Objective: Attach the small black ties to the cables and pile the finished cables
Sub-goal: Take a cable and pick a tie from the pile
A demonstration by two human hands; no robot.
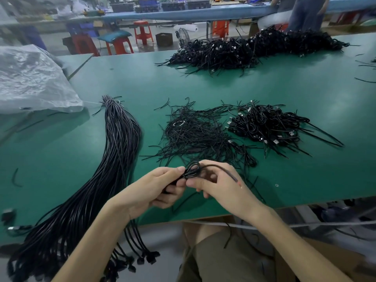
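While the coiled cable (192, 169) hangs over the near edge of the surface (122, 78), left grip (160, 186) curls round its loops and right grip (219, 186) pinches them alongside. Best hold that coil tight before wrapping a tie from the tie heap (193, 135) beyond.

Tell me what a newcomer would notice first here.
Both hands at the near edge, left hand and right hand, hold a coiled cable above the green table. To their left a long cable bundle drapes over the table's edge. Beyond lie loose ties, a small pile of coiled cables right of them, and a big heap at the far edge.
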